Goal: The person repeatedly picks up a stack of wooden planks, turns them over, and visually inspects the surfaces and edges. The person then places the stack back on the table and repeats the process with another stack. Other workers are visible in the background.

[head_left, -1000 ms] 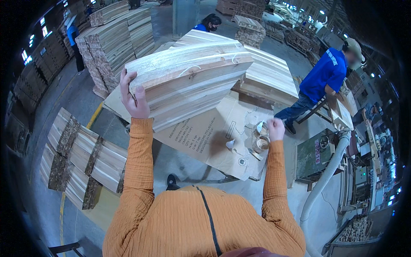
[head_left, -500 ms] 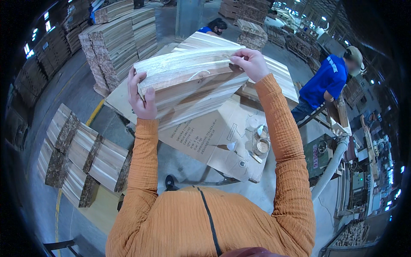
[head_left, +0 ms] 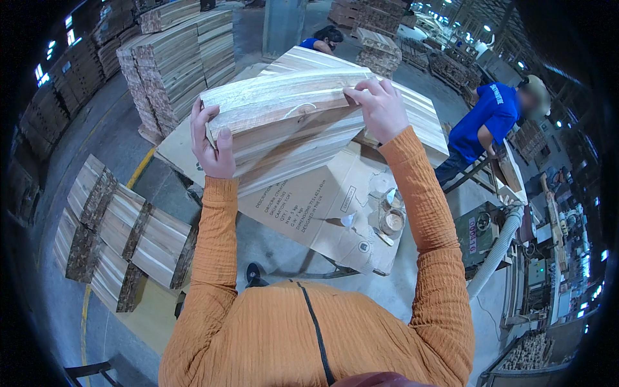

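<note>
A light wooden board [head_left: 277, 97] with a striped grain is tilted up in front of me. My left hand [head_left: 216, 143] is closed round its left end, fingers over the end and thumb on the near side. At the board's right end my right hand [head_left: 382, 111] is closed, thumb and fingers pinched together against the near edge. Whatever may be between those fingertips is too small to make out. A thin pale curved mark or strip [head_left: 300, 108] shows on the board's edge, left of the right hand. Striped wood [head_left: 303, 155] shows below that edge.
Printed cardboard [head_left: 290, 209] covers the table, with round tubs [head_left: 391, 222] and a small white piece [head_left: 348, 220] on it. Wooden panels [head_left: 129, 232] lie at left; a tall stack [head_left: 184, 71] stands behind. One person in blue [head_left: 487, 119] works at right, another [head_left: 319, 42] beyond the table.
My right hand has shifted slightly down and its fingers are posed differently at the board's edge. The left hand keeps its hold. The person at right has leaned and moved an arm.
</note>
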Demonstrator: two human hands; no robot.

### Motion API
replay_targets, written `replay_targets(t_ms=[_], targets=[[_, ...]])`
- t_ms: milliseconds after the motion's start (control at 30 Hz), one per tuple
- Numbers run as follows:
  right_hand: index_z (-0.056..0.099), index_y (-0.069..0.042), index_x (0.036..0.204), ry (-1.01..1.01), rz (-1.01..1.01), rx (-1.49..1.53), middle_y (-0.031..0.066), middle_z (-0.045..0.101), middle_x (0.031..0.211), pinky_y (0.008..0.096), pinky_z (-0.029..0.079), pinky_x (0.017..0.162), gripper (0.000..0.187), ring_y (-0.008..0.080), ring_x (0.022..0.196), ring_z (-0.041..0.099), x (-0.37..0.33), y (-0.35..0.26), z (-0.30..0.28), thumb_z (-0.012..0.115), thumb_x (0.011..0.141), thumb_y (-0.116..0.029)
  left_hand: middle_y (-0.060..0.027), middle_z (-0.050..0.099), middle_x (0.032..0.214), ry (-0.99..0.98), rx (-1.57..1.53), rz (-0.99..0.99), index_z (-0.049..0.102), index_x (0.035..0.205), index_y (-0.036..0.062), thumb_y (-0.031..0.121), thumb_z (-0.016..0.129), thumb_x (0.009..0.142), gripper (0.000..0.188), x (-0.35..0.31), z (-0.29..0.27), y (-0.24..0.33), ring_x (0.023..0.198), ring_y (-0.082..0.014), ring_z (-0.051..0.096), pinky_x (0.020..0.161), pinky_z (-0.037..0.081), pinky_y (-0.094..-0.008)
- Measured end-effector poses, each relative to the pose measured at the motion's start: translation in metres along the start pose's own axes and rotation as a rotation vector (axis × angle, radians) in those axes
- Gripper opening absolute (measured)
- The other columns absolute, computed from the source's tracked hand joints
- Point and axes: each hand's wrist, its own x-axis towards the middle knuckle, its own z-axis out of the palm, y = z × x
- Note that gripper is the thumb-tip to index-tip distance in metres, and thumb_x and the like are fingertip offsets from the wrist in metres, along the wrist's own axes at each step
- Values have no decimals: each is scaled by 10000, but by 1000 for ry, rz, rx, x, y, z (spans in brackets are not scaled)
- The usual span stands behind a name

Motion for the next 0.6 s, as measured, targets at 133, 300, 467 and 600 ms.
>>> replay_targets(t_ms=[133,300,467,600], targets=[[655,-247,1052,58,25,-70,-23,553,1099,388,387,834,387,217,974,487,-7,4,-6,548,740,-44,-250,498,1203,-8,6,-6,537,1087,-15,276,537,835,384,0,0,-1,1195,-340,436,943,365,-392],[632,-270,1091,47,-9,-80,-23,534,1174,394,372,849,446,232,1002,475,-12,-3,4,537,732,-24,-238,447,1304,-19,13,3,534,1126,-30,264,481,871,392,-2,-1,-4,1235,-296,407,1024,288,-380],[635,-303,1070,131,112,-29,-18,526,1213,394,365,857,466,236,1015,471,-12,2,6,539,720,-11,-229,490,1227,-19,23,-7,534,1095,-17,275,508,849,382,-1,1,-3,1236,-337,402,1009,299,-405],[669,-228,1003,155,13,85,5,567,1144,392,367,859,360,238,998,475,-15,-9,1,564,719,-34,-210,527,1161,-8,23,-12,532,1083,-11,289,522,842,384,-1,-3,-4,1241,-356,397,1000,308,-414]])
